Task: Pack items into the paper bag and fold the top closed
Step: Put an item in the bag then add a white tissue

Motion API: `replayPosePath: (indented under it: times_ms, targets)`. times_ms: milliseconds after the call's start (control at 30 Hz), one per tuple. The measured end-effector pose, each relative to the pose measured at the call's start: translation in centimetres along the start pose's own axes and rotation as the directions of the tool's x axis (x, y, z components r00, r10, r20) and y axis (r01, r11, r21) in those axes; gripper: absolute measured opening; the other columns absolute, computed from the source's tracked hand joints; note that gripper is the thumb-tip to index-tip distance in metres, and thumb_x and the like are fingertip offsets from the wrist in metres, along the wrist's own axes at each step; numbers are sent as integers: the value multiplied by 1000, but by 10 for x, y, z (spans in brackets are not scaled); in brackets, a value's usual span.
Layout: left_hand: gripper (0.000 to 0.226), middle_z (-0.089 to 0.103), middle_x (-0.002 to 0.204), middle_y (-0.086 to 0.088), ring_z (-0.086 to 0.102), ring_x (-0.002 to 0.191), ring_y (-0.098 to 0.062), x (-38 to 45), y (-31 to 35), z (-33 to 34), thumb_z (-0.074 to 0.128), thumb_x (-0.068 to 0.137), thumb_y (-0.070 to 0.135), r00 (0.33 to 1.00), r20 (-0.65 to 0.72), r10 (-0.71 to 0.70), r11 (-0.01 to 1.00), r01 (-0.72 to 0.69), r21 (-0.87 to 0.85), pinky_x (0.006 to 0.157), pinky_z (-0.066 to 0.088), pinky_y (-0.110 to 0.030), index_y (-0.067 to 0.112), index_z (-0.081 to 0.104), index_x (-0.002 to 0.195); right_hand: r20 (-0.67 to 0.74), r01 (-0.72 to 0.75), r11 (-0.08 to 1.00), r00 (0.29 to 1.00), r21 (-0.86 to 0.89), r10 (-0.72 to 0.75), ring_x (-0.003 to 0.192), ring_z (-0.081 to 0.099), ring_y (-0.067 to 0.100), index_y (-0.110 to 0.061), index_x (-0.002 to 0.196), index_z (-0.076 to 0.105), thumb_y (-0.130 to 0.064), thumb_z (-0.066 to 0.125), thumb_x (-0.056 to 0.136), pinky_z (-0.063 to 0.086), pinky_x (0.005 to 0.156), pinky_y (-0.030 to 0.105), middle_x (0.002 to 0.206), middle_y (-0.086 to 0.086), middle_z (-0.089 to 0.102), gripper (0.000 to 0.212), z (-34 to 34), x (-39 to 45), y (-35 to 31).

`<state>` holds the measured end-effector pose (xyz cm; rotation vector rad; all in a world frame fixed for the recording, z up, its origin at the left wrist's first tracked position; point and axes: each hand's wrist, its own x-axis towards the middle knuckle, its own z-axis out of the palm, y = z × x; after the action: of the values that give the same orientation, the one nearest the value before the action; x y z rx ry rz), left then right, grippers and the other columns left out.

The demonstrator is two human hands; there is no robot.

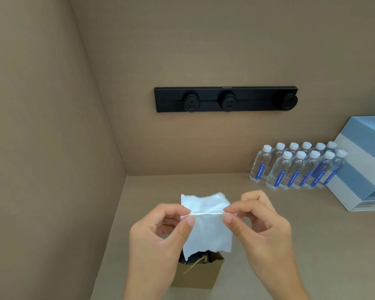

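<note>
Above the open paper bag (198, 276), white creased tissue (206, 221), left hand (160, 232) and right hand (258, 224) grips pinching its fold

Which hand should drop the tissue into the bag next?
Left, marginally. Both hands pinch the folded white tissue over the paper bag. The left hand sits nearer above the bag's open top; the right hand is offset toward the water bottles.

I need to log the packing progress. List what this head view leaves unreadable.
- Inside of the brown paper bag: hidden by the white tissue sheet that the left hand and right hand pinch above it.
- Pale blue and white box: cut off by the right edge.
- Blue labels on the clear water bottles: too small to read.
</note>
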<state>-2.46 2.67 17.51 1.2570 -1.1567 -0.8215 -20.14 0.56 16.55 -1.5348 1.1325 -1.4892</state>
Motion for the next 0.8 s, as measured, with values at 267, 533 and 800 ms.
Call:
replayPosePath:
  times_ms: [267,533,800]
  targets:
    - [4,61,64,8,55,62,-8,2,3,-9,75,68,21,996,82,43,999,-45,21,58,46,-18,24,75,66,237,97,971,970,-217,-44,121,50,13,-34,100,69,-34,73,74,36,91,6,118,-13,55,26,7,2,-11]
    - [22,64,83,8,58,74,-16,3,2,-19,71,61,48,995,86,41,996,-47,70,74,48,-34,31,72,75,293,-133,990,946,-43,139,89,64,13,-14,77,72,-13,69,83,47,67,14,94,-7,68,7,10,7,-4]
    - [21,70,67,-8,58,54,-5,13,7,-7,70,73,39,974,216,-75,995,58,84,47,41,-12,18,75,71,362,-355,922,889,157,280,71,64,18,-4,88,67,-26,74,80,46,58,26,80,10,72,25,10,17,-4]
